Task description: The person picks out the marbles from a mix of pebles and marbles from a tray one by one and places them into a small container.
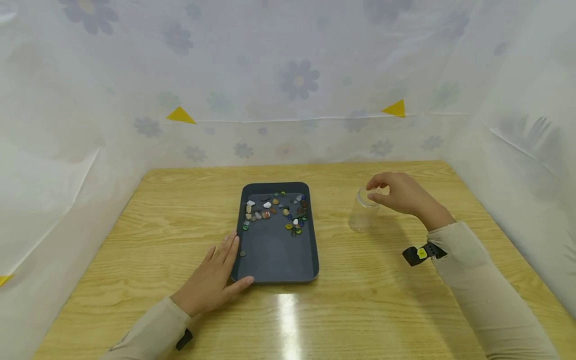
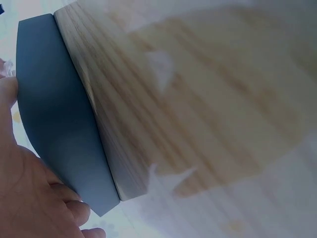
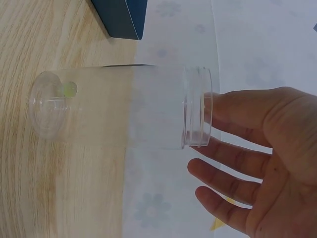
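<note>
My left hand (image 1: 209, 282) rests against the left side and near corner of a dark grey tray (image 1: 274, 265), its fingers extended. In the left wrist view, fingers (image 2: 62, 193) touch the tray's outer wall (image 2: 54, 99). Pebbles (image 1: 267, 205) and glass marbles (image 1: 289, 227) lie scattered inside, mostly toward the far end. Right of the tray stands an upright clear jar (image 1: 362, 215) without a lid. My right hand (image 1: 402, 192) is at its mouth, thumb and fingers spread around the rim. One yellow-green marble (image 3: 69, 89) is at the jar's bottom.
The tray and jar stand on a wood-grain table (image 1: 180, 210). White flower-print sheeting (image 1: 252, 75) encloses the back and sides. Yellow tape triangles (image 1: 181, 115) are stuck to the back sheet. A single small stone (image 1: 243, 253) lies near the tray's left wall.
</note>
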Tool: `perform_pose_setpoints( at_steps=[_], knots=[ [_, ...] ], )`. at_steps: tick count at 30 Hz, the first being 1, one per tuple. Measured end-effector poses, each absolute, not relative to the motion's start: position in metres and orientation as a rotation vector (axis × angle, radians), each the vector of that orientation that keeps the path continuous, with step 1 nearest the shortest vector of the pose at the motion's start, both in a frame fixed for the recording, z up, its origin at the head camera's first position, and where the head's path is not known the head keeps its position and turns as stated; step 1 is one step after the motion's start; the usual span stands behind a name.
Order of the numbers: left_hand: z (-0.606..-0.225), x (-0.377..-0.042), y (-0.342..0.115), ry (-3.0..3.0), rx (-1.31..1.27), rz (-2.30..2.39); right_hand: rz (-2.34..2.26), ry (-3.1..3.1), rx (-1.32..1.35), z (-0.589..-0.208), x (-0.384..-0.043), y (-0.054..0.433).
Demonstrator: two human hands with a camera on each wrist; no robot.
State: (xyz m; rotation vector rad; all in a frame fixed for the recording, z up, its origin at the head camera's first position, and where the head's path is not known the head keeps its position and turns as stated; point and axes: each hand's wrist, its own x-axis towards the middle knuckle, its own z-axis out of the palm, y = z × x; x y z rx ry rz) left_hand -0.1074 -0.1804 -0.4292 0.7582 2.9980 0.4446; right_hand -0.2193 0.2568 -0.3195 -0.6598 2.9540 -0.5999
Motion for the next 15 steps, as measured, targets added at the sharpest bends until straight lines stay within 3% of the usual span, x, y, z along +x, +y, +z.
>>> perform_pose_setpoints(
  at_steps=[9, 15],
  knots=[
    [-0.426, -0.107, -0.18, 2.99, 0.745, 0.452, -0.689, 3.035, -0.655, -0.319, -0.214, 0.253],
    [-0.427, -0.106, -0.181, 2.985, 0.739, 0.466, -0.791, 3.13, -0.789, -0.328, -0.207, 0.234]
  ],
)
